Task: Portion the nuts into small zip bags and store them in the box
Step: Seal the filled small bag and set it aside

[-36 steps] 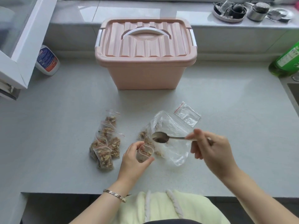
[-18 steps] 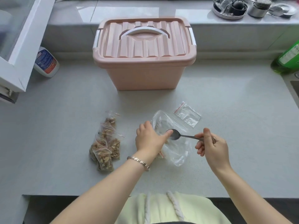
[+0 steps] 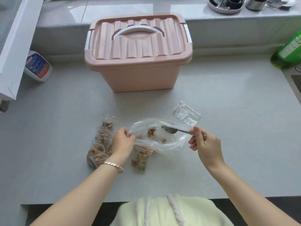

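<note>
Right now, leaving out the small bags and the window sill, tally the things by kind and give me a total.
Box: 1
Big bag: 1
Spoon: 1
Bottles: 2, a white bottle and a green bottle
Total: 5

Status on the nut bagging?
Left hand grips large clear plastic bag mouth; right hand holds metal spoon inside it. Few nut pieces inside. Pink plastic box lid closed.
</note>
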The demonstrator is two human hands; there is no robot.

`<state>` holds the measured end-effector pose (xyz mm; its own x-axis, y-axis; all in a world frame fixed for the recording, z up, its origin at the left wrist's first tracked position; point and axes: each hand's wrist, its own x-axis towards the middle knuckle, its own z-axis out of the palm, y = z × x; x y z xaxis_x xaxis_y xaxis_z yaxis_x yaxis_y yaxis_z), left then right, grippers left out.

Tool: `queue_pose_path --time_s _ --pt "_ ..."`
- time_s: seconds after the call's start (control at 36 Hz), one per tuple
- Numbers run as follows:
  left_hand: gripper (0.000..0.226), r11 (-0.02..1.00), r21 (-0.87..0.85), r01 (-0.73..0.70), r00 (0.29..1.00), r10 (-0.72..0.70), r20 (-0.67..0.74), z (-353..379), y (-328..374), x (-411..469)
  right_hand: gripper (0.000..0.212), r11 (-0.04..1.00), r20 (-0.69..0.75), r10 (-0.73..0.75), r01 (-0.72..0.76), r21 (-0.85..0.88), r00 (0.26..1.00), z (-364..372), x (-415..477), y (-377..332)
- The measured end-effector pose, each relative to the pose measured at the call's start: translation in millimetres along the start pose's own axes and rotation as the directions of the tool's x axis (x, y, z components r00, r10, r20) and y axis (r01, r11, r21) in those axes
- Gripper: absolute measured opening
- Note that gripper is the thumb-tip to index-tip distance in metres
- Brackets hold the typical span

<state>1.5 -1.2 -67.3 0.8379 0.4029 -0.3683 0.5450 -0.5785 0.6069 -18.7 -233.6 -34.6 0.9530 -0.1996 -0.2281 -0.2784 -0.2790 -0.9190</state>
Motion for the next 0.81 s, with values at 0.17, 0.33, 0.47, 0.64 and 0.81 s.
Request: queue_pose_path --time_s 0.17,0.33,0.47,0.64,0.81 --pt "0.022 0.989 -0.145 -0.01 0.978 0.04 0.204 -1 2 -6 0.032 0.999 0.034 -0.032 0.031 0.028 0.999 6 3 -6" --pt "0.041 0.975 -0.219 -0.046 0.94 0.116 0.32 4 8 -12 0.027 0.996 0.118 -0.091 0.091 0.002 0.989 20 4 -7" --pt "0.073 0.919 -0.007 -0.394 0.904 0.389 0.175 2 9 -19 0.026 0.992 0.117 -0.124 0.125 -0.003 0.985 23 4 -5" --pt "0.046 0.796 0.353 -0.493 0.867 0.413 0.278 7 8 -16 0.025 0.993 0.082 -0.119 0.116 0.037 0.99 24 3 1" --pt "0.048 0.935 0.232 -0.268 0.939 0.2 0.279 14 7 -9 0.029 0.993 0.122 -0.025 0.01 0.117 0.992 28 4 6"
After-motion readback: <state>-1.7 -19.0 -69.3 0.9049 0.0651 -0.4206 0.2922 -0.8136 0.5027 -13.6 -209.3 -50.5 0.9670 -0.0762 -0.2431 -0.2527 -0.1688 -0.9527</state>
